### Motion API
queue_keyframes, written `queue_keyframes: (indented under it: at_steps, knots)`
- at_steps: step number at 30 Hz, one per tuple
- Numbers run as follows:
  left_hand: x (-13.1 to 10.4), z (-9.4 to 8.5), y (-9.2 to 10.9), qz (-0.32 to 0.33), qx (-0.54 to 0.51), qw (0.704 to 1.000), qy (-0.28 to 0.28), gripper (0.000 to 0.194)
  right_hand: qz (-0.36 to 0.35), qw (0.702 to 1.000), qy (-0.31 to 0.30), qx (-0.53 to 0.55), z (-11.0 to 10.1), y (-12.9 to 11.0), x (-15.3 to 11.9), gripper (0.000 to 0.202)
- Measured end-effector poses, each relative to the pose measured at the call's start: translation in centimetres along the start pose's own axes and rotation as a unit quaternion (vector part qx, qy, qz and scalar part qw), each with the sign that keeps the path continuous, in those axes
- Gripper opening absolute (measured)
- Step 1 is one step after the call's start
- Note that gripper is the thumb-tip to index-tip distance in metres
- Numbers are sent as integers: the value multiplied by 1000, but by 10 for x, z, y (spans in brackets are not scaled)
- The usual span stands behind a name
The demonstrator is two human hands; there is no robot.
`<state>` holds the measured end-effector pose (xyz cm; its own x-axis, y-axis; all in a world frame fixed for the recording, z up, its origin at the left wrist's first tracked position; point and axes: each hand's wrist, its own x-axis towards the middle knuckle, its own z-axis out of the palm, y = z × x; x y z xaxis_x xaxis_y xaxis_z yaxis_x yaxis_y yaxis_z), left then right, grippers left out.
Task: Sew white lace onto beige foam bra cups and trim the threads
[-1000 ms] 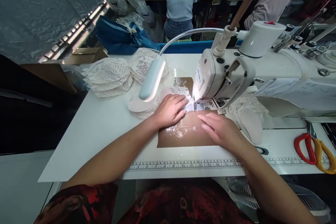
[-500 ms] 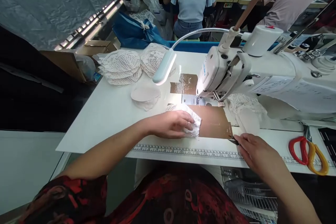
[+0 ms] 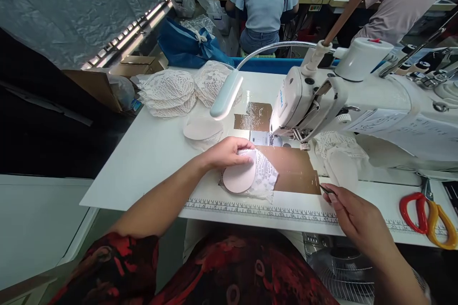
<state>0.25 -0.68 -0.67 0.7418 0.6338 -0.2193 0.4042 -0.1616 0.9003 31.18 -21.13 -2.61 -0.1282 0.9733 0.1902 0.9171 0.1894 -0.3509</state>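
Note:
My left hand (image 3: 229,152) is closed on the upper edge of a white lace piece (image 3: 267,174) with a smooth, rounded pale fabric pad (image 3: 240,178) on its left side. The thumb lies over the pad, and the other fingertips are partly hidden. Both pieces are just in front of the sewing machine (image 3: 291,100), over brown tape on the white table. Near the table's front edge, my right hand (image 3: 352,207) pinches a small dark, slim tool (image 3: 326,189). Most of that tool is inside the fingers, so its kind is unclear.
Stacked lace pieces (image 3: 166,93) stand at the back left, with pale rounded pieces (image 3: 203,128) before them. A lamp (image 3: 227,94) hangs low over the table. More lace (image 3: 338,145) lies beneath the machine arm. Scissors (image 3: 423,212) rest at the right edge. Two people sit beyond.
My left hand has gone from lying flat over the lace to gripping its upper edge, and the pale pad now shows. My right hand still holds the dark tool. The view has shifted slightly.

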Motion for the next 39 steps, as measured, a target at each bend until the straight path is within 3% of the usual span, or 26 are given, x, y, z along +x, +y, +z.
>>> queue_keyframes:
  at_steps: [3,7,14,20,30,39]
  knots:
    - [-2,4,-1,-14,-66,998,-17,27,23,995,-13,97,1,-23,26,32]
    - [-6,7,-1,-23,-136,990,-39,29,18,983,-87,163,5,-50,70,40]
    - [-10,8,3,-4,-189,978,-89,28,-3,955,-147,256,10,-64,116,38]
    - [-7,12,-2,-5,-210,972,-102,34,28,919,-178,351,17,-72,125,32]
    - [-6,12,0,-4,-212,970,-123,40,22,930,-142,339,30,-79,128,18]
    - [-2,15,-5,-13,-152,981,-118,44,5,917,-166,362,36,-70,129,18]
